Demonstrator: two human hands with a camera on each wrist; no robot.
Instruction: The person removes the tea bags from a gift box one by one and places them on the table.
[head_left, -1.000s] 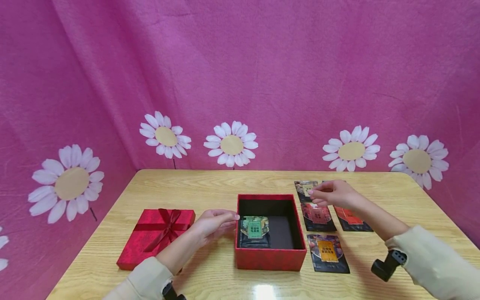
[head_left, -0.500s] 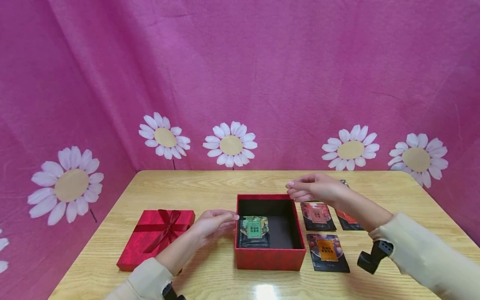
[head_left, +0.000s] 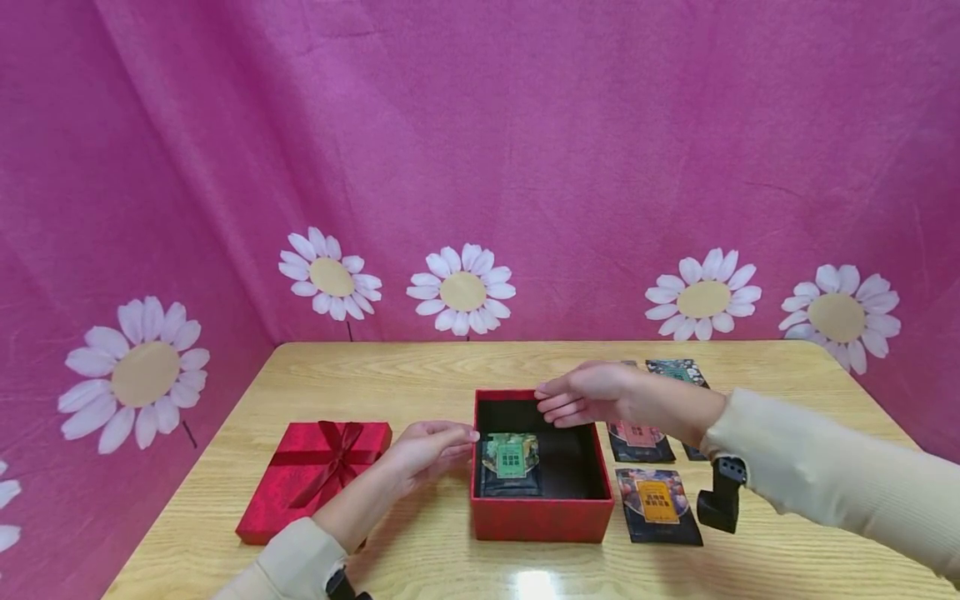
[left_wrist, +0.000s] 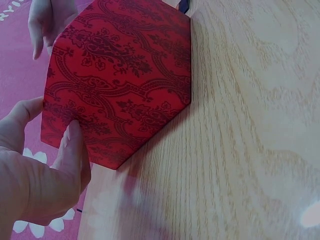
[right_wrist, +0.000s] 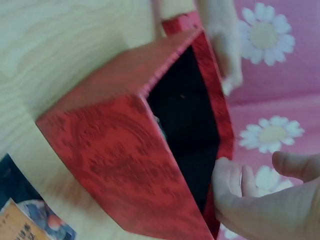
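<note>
A red patterned gift box (head_left: 537,518) stands without its lid, its dark inside showing. Flat on its floor at the left lies a black sachet with a green label (head_left: 510,463). My left hand (head_left: 427,454) holds the box's left wall, thumb at the rim and fingers against the outside, as the left wrist view shows (left_wrist: 50,170). My right hand (head_left: 600,393) reaches over the back right corner with fingers extended and nothing seen in it. In the right wrist view its fingertips are right at the rim and the thumb (right_wrist: 295,165) stands apart.
Left of the box lies the red lid (head_left: 315,479) with a ribbon bow. On the right are sachets with an orange label (head_left: 657,505), a red label (head_left: 639,442) and a floral top (head_left: 677,372). My right forearm covers others. A pink daisy cloth (head_left: 480,150) hangs behind the table.
My right hand has moved left from above the back sachets to over the box's back right corner. My left hand stays at the left wall, and the box has not moved.
</note>
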